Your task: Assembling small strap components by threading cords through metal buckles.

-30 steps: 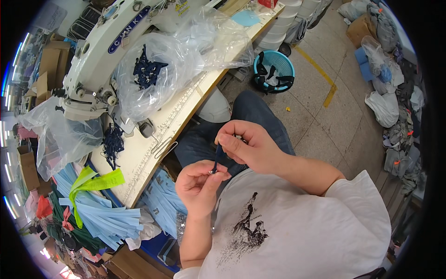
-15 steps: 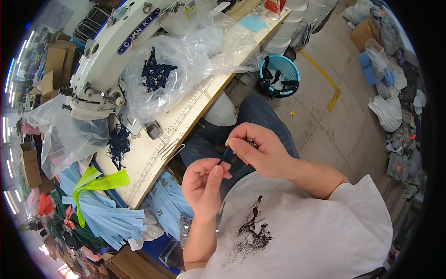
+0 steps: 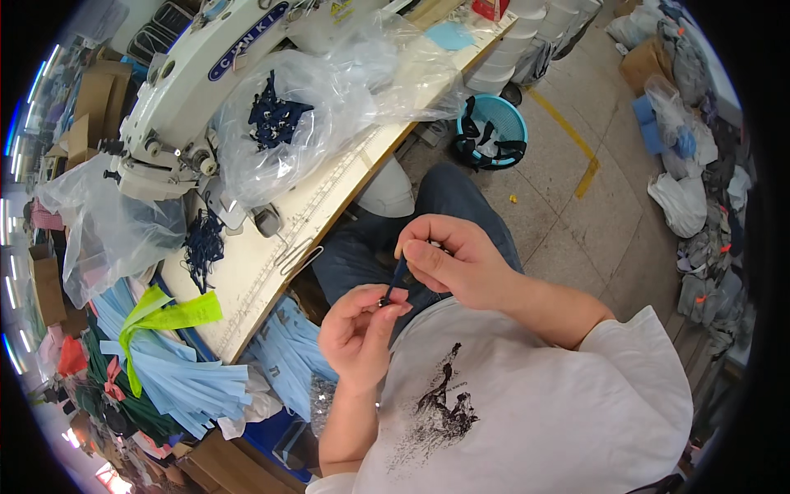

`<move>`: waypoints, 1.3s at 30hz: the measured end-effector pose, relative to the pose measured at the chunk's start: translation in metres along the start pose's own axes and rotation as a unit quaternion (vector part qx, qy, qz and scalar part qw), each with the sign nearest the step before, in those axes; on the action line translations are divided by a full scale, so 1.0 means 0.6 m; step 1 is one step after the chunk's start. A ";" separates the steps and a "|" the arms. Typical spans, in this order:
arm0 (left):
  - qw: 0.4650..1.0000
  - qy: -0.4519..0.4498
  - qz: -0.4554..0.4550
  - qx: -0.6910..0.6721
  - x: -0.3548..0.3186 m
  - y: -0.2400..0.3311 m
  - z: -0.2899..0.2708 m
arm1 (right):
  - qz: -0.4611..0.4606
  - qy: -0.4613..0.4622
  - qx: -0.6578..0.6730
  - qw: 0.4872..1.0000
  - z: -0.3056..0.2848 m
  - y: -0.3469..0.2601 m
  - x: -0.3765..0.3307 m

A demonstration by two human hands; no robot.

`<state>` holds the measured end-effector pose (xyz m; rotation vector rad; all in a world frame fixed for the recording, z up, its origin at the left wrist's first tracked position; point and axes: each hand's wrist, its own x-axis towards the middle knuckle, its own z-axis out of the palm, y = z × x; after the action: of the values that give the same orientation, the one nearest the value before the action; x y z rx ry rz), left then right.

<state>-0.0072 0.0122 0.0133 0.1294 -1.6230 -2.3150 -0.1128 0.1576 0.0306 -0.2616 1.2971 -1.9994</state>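
Note:
Above my lap, a short narrow navy strap is stretched between my two hands. My left hand pinches its lower end, where a small shiny piece shows between thumb and fingers. The fingers of my right hand are closed round the upper end and hide most of it. A heap of navy pieces with pale shiny bits lies on a clear plastic bag on the table. Nearer the machine's base is a tangled pile of thin navy strips.
A white sewing machine stands on the worktable. Light blue fabric strips and a lime-green strip hang at the table's left end. A blue basket stands on the floor; bagged bundles line the right.
My hands have drawn slightly apart, so more of the navy strap shows between them. The shiny piece at my left fingertips has come into sight. The whole view has shifted slightly.

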 end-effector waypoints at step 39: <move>0.953 -0.077 0.178 -0.233 -0.010 0.251 0.068 | 0.146 0.040 0.025 0.988 -0.024 0.085 0.017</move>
<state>0.0184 0.0041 0.1672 -0.4225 -1.0080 -2.3792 -0.1040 0.1495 -0.0218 0.0329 1.2524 -1.8044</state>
